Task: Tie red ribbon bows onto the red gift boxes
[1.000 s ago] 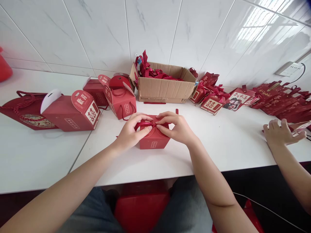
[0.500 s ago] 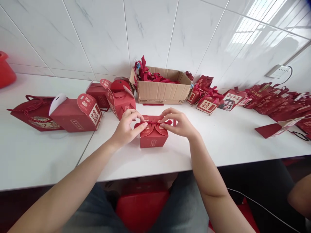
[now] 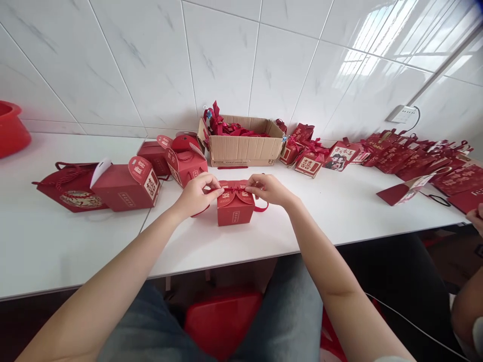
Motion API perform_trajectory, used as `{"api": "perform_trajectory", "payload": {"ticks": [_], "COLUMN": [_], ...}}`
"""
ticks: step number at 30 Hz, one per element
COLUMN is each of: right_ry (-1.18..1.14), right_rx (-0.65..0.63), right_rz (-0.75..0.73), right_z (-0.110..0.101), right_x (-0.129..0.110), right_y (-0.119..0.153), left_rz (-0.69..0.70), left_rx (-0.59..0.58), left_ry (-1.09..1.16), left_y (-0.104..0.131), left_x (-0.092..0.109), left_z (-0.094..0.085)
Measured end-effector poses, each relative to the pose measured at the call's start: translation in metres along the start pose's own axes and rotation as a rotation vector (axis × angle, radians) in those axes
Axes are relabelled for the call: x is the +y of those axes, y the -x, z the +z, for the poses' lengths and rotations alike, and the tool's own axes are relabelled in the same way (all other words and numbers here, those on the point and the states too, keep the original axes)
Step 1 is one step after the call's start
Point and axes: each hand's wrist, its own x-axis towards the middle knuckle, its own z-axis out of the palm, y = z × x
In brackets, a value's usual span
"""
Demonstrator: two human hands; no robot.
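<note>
A small red box (image 3: 235, 213) with white lettering stands upright on the white table, its rounded top flaps folded together. Across its top runs a red ribbon (image 3: 261, 208), whose loose part curls out on the right side. My left hand (image 3: 200, 193) pinches the ribbon at the box's upper left. At the upper right, the fingers of my right hand (image 3: 268, 189) are closed on the ribbon too. Some of the ribbon lies hidden behind the fingers of both hands.
Behind the box stands a cardboard carton (image 3: 241, 151) of red ribbons. Red boxes (image 3: 124, 186) stand at left, more gift boxes (image 3: 309, 164) and many red bags (image 3: 396, 153) at right. A red tub (image 3: 13, 131) sits far left. Another person's hand (image 3: 476, 218) shows at the right edge.
Both hands have drawn closer to the ribbon at the box top, and the ribbon's loose part now loops out to the right. The view has shifted, and a person's hand has appeared at right.
</note>
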Motion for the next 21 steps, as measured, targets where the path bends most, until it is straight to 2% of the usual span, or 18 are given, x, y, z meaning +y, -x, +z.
{"api": "perform_trajectory", "payload": {"ticks": [2, 5, 9, 12, 15, 21], "right_ry": [0.024, 0.128, 0.209, 0.186, 0.159, 0.17], "right_rx": [0.005, 0.057, 0.032, -0.004, 0.035, 0.05], "right_rz": [-0.012, -0.13, -0.211, -0.197, -0.16, -0.143], "right_z": [0.0, 0.003, 0.009, 0.014, 0.017, 0.017], "right_x": [-0.002, -0.006, -0.014, -0.017, -0.017, -0.017], "right_y": [0.001, 0.0, -0.004, -0.007, -0.007, -0.006], "left_rz": [-0.007, -0.013, -0.004, -0.116, -0.248, -0.282], "left_rx": [0.023, 0.026, -0.05, -0.092, -0.083, -0.105], "left_ry": [-0.002, -0.044, -0.084, 0.069, 0.253, 0.427], "left_y": [-0.001, -0.005, -0.011, -0.012, -0.011, -0.008], "left_x": [-0.001, 0.0, 0.005, 0.009, 0.011, 0.009], "left_z": [0.0, -0.001, 0.004, 0.011, 0.017, 0.022]}}
